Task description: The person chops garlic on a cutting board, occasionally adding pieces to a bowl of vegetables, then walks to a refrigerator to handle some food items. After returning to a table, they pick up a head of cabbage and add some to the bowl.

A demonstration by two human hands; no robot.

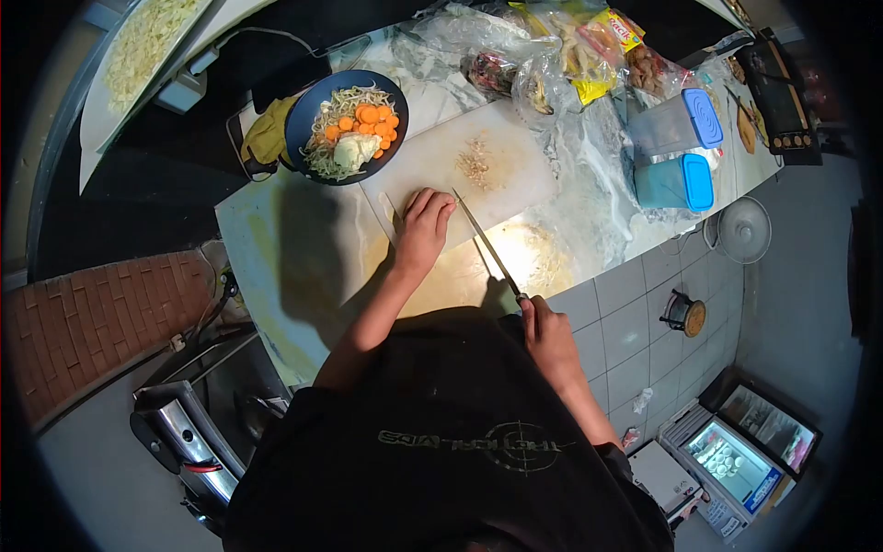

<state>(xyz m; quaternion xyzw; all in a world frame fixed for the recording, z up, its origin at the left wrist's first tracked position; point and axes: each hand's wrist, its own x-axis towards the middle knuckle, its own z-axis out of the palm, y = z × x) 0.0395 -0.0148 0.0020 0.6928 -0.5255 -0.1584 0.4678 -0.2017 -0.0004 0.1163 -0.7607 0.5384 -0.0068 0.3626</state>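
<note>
My right hand is wrapped around the handle of a long kitchen knife, whose blade slants up and left with its tip over the white cutting board. On the board's near edge, my left hand has its fingers curled together beside the blade tip. Whatever those fingers pinch is too small or hidden to name. A small pile of chopped light-brown bits lies on the board beyond the blade. At the board's left corner stands a dark plate with sliced carrots, bean sprouts and a pale lump.
Plastic bags of food crowd the far side of the marble-patterned counter. Two lidded plastic containers lie to the right. A green cloth is left of the plate. Below on the tiled floor stands a small stool.
</note>
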